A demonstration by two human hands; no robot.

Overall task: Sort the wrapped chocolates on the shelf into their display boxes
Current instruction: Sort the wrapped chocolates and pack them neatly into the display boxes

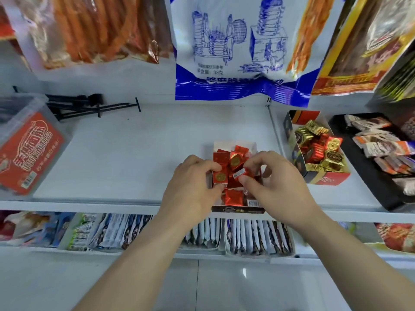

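Now | left hand (190,182) pinches a sealed chocolate (218,178) (round gold seal up) at the near box (238,209) left side | right hand (276,182) pinches a labelled chocolate (239,173) over its middle | near box, full of red chocolates (233,196), sits at the shelf (134,153) near edge | right box (327,178) holds gold and red.

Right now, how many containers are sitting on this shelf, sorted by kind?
Cardboard display boxes: 2, the red-chocolate box under the hands and the gold-and-red box to its right
Black tray of wrapped snacks: 1
Clear tub with a red label: 1
Total: 4
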